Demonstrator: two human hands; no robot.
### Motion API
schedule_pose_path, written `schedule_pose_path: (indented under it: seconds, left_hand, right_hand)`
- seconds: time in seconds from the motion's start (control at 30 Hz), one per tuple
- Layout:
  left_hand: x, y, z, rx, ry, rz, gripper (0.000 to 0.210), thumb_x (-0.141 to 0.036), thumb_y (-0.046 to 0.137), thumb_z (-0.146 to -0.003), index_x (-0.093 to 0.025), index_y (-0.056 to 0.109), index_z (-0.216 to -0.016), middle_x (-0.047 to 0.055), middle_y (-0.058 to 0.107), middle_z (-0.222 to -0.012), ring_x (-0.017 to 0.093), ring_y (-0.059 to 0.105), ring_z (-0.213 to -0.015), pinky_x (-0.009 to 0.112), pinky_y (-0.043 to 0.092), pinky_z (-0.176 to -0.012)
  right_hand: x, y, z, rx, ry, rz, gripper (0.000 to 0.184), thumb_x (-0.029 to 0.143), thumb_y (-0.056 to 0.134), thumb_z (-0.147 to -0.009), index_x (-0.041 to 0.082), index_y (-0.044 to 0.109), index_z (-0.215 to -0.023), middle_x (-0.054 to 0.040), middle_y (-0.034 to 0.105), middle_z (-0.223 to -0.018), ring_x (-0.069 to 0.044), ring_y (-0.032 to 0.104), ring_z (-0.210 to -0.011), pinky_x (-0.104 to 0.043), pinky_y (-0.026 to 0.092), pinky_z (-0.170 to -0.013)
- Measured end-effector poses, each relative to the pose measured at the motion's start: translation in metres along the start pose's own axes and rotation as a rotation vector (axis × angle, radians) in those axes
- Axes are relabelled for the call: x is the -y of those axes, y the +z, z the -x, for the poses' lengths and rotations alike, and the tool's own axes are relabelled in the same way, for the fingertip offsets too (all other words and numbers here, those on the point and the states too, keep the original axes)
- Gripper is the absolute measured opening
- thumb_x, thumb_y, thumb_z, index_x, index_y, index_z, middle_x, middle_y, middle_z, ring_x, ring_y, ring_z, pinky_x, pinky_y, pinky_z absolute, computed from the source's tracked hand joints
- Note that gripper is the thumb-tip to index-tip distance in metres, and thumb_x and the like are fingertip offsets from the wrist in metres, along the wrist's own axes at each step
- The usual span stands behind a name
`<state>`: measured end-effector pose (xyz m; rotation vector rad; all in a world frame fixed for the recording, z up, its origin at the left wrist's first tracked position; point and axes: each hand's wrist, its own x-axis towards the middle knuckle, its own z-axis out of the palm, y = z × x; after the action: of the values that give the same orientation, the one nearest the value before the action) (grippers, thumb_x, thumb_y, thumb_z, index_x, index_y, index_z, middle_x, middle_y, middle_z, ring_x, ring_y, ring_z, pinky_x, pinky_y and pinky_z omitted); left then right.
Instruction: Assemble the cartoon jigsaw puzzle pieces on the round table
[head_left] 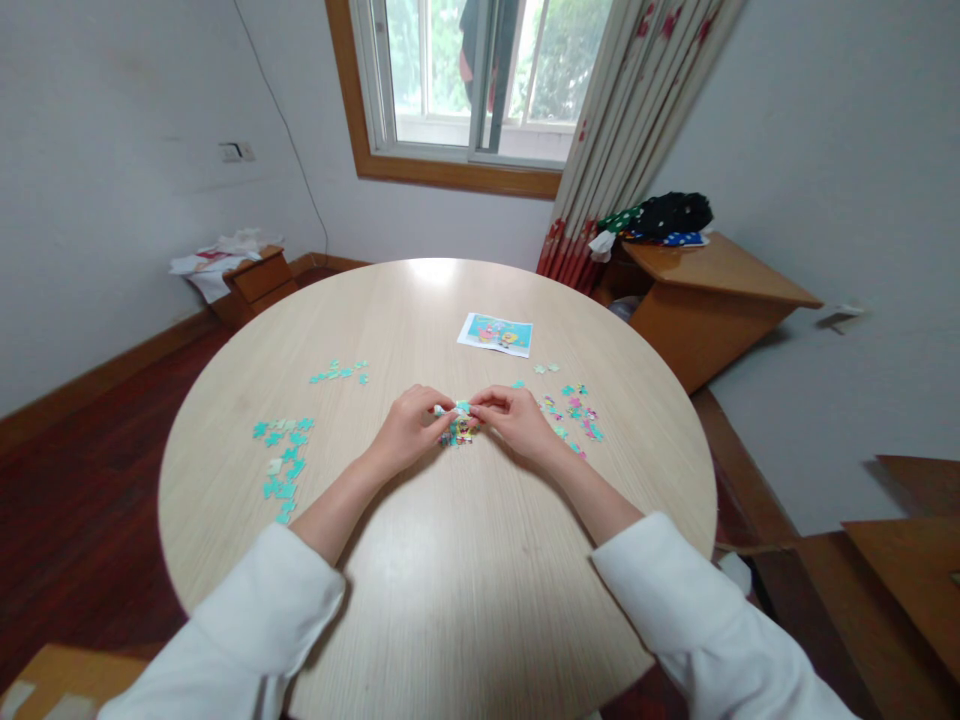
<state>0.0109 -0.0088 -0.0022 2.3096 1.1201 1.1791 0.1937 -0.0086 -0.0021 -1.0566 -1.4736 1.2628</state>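
Both hands meet at the middle of a round pale wooden table point(450, 590). My left hand point(411, 428) and my right hand point(514, 416) pinch the same small jigsaw piece point(459, 407) between their fingertips. Just under the fingers lies a small joined cluster of colourful pieces point(459, 434). Loose pink and teal pieces point(574, 412) are scattered beside my right hand. Teal pieces point(285, 462) lie in a group to the left, with a smaller teal group point(341, 373) further back. A printed reference picture point(496, 333) lies flat beyond the hands.
A wooden side table point(720, 290) with dark dotted cloth stands at the right by the curtain point(630, 130). A low wooden stand point(255, 280) with papers sits by the left wall. A window point(480, 80) is behind the table. Cardboard lies at the right floor.
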Motion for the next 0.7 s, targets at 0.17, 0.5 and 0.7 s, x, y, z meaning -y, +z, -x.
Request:
schedule_pose_path:
  seconds: [0.17,0.5,0.7]
  left_hand:
    - [0.0016,0.0003,0.0004,-0.002,-0.002,-0.007,0.005,-0.018,0.060,-0.078,-0.018,0.063,-0.074,0.003,0.066,-0.073,0.015,0.057,-0.072,0.029,0.044,-0.067]
    - [-0.0008,-0.0001,0.0004,-0.019,0.004,-0.004,0.007,-0.017,0.059,-0.078,-0.017,0.063,-0.073,0.003,0.066,-0.072,0.015,0.057,-0.070,0.029,0.044,-0.067]
    - [-0.0021,-0.0008,0.0006,-0.036,0.012,-0.003,0.007,-0.017,0.059,-0.078,-0.017,0.062,-0.071,0.003,0.065,-0.071,0.015,0.056,-0.069,0.028,0.043,-0.066]
  right_hand:
    - [0.0001,-0.0002,0.0001,0.014,-0.014,0.045,0.018,0.030,0.068,-0.067,0.014,0.064,-0.072,-0.0006,0.064,-0.064,-0.012,0.062,-0.059,-0.028,0.051,-0.064]
    - [-0.0025,-0.0002,0.0001,0.034,-0.056,0.077,0.015,0.030,0.064,-0.071,0.015,0.063,-0.074,-0.0004,0.064,-0.064,-0.011,0.061,-0.059,-0.026,0.050,-0.062]
    - [-0.0027,-0.0006,-0.0006,0.040,-0.081,0.116,0.013,0.028,0.061,-0.074,0.015,0.064,-0.076,-0.0007,0.064,-0.065,-0.012,0.060,-0.060,-0.026,0.049,-0.063]
